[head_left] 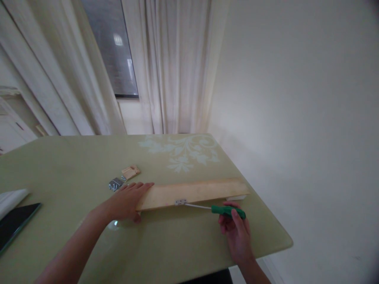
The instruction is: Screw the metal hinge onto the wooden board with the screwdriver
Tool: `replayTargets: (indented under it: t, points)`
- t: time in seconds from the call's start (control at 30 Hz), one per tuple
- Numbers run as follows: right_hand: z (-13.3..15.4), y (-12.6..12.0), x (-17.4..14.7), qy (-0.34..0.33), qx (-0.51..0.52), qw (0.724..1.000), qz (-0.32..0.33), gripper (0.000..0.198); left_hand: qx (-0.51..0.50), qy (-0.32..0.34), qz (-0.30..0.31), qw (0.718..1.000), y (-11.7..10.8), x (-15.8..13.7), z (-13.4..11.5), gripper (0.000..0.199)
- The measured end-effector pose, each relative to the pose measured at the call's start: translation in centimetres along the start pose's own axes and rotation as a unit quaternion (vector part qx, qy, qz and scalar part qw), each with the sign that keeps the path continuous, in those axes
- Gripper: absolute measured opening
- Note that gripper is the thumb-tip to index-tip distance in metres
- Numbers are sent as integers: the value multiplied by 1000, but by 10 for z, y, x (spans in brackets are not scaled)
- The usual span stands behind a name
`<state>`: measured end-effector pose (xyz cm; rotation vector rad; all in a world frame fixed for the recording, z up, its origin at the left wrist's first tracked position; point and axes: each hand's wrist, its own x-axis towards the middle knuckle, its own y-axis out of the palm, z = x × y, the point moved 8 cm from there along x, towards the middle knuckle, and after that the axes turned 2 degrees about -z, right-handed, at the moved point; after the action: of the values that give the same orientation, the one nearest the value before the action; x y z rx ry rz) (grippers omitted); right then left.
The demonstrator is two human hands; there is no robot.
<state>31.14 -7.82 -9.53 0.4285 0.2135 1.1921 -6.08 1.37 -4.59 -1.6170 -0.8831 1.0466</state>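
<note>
A long pale wooden board [195, 191] lies across the table, its right end resting on a small white block [236, 198]. A small metal hinge [181, 201] sits at the board's near edge. My left hand [128, 201] grips the board's left end, fingers over the top and thumb at the near side. In my right hand [237, 230] is a green-handled screwdriver [227, 212], held roughly level. Its shaft points left and the tip meets the hinge or lies right beside it; a screw there is too small to make out.
Beyond my left hand lie a pile of screws and metal pieces [115, 184] and a small wooden piece [130, 171]. A dark flat device [17, 221] and a white object [12, 200] are at the left. A wall [296, 138] borders the glossy green table [177, 244] on the right.
</note>
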Motion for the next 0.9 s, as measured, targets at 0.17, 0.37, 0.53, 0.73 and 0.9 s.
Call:
replayTargets:
  t: [0.17,0.37,0.53,0.73,0.9]
  points:
    - [81,48,14,-213,-136,966,54,27,-67,120,-104,985,-17,12,-58,83]
    - [159,173,23,-388,-421,784,239,20,-63,252,-264,929,-6,13,-121,9]
    - [160,216,36,-395,-479,746,241,22,-34,323,-392,861,2,-9,-126,12]
    - [131,229,51,-373,-537,705,276,24,-66,360,-377,851,-3,-21,-132,7]
    - [117,233,50,-330,-543,690,346,18,-59,336,-384,858,-13,-31,-126,18]
